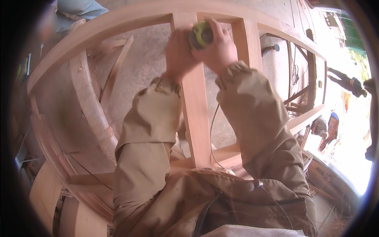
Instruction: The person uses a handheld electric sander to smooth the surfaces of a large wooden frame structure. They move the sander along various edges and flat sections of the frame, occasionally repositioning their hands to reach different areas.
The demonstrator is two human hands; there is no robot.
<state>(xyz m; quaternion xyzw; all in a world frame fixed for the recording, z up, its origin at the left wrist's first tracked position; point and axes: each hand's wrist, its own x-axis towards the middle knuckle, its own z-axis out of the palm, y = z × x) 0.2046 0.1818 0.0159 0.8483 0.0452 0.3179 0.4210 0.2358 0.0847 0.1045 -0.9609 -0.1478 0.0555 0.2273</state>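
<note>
My right hand [221,49] is closed around a small rounded yellow-green and black tape measure [201,34], over the far end of an upright wooden bar [196,106]. Close against it is my left hand [179,53], blurred, with its fingers curled in toward the bar and the tape measure. What those fingers hold, if anything, is hidden. The bar runs from near my waist to the long curved far rail [130,15] of a large pale wooden frame. No drawn-out tape blade can be made out.
Right of my hands stands another frame post [248,43]. A rough plank [89,91] lies beyond the frame's left opening. Boards [90,219] are stacked at the lower left. A thin cable [213,126] hangs beside the bar. Another person [349,82] stands far right in bright light.
</note>
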